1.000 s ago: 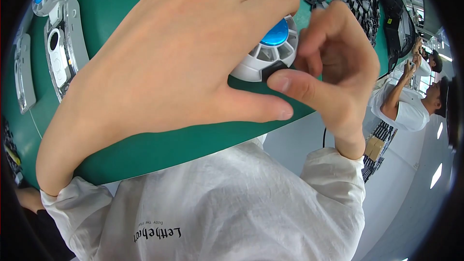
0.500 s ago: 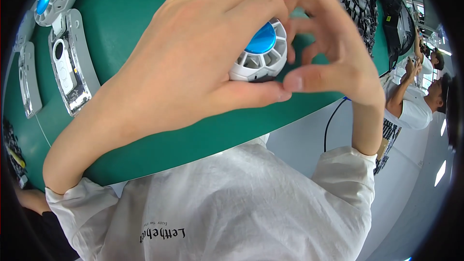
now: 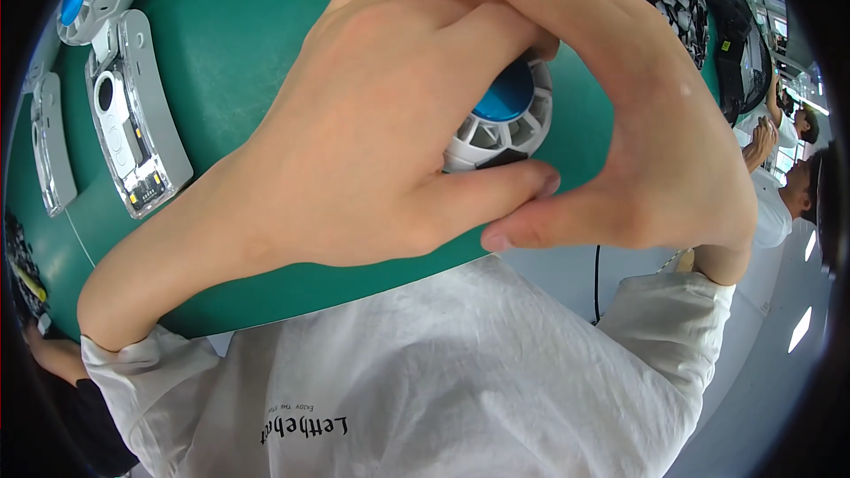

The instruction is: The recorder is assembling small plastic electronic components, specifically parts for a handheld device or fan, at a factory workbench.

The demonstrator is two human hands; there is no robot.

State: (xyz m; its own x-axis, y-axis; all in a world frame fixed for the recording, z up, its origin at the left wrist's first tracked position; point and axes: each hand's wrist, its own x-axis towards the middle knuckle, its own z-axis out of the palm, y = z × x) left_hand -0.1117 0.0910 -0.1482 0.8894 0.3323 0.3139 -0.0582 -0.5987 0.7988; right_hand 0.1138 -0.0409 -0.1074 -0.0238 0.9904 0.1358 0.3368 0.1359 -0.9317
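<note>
A white, spoked fan head (image 3: 529, 127) with a shiny blue centre cap is in the grip of my left hand (image 3: 381, 115). My left thumb lies along its near side and the fingers go over its far side; much of it is hidden beneath that hand. My right hand (image 3: 655, 106) arches over from the right in a wide curve, thumb and fingers well apart. One right finger lies across the back of my left fingers, and its thumb is close to my left thumb tip. Whether the right hand touches the fan head is hidden.
On the green table (image 3: 230, 26), at the left, lie white fans with clear-sided handles (image 3: 133, 124). A pile of small dark pieces (image 3: 660, 0) and a black bag-like item (image 3: 739, 44) are at far right. People in white (image 3: 775, 204) sit beyond; another person's arm (image 3: 57, 360) shows lower left.
My right hand has swung up and leftward over my left hand, its thumb dropping lower. The left hand and the fan head have shifted slightly right and nearer.
</note>
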